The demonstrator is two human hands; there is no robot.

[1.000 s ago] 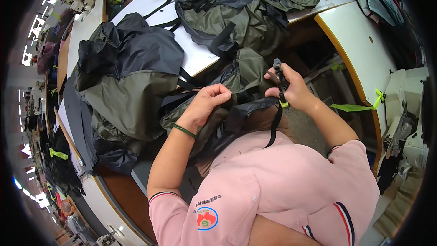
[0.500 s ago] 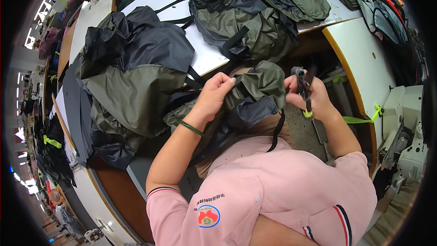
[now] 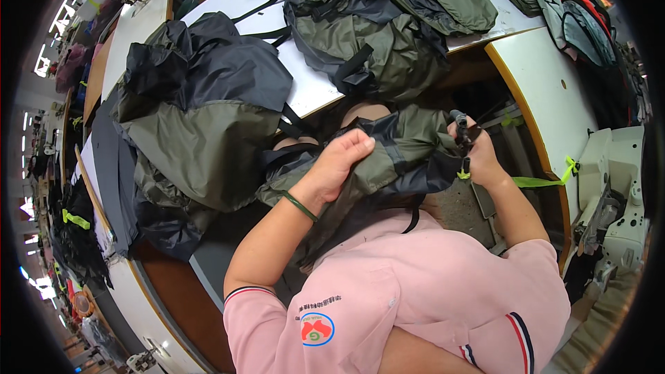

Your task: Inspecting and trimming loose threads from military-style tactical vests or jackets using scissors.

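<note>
Across my lap lies a piece of thin olive and dark grey bag fabric. My left hand is closed on it, thumb and fingers pinching a fold near the middle. At the fabric's right end, my right hand is closed round a small dark tool with a yellow-green bit at its lower end. Its exact kind is unclear. The tool appears to meet the bunched end of the fabric, but the contact point is partly hidden. A black strap hangs from the fabric's lower side.
A large olive and grey bag drapes over the table's edge at left. More bags lie heaped on the white tabletop. At right stand a white panel with a yellow edge and a pale sewing machine.
The fabric has been stretched out between my hands and lies flatter. My left hand has shifted slightly right and down, and the tool has come up against the fabric's right end.
</note>
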